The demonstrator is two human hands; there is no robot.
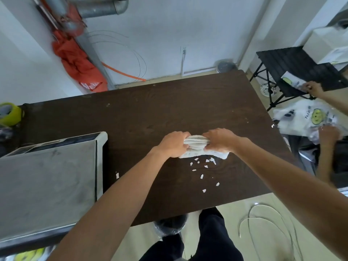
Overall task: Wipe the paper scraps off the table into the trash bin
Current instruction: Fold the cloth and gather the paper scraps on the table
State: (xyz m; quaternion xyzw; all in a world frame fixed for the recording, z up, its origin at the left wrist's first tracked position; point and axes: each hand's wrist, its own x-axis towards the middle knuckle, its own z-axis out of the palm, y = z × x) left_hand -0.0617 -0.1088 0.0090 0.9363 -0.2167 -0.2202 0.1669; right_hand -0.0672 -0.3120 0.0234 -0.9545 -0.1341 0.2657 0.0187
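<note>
Paper scraps dot the table — both hands' fingers clutch a bunched cloth.

Small white paper scraps scattered on the dark brown table, just before a bunched whitish cloth.

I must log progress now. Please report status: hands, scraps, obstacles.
Left hand and right hand grip bunched cloth. Paper scraps lie before cloth on table. Nothing blocks the sweep.

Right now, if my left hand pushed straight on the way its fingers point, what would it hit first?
Your left hand points rightward into the bunched white cloth; just past that is your right hand, gripping the other end.
</note>
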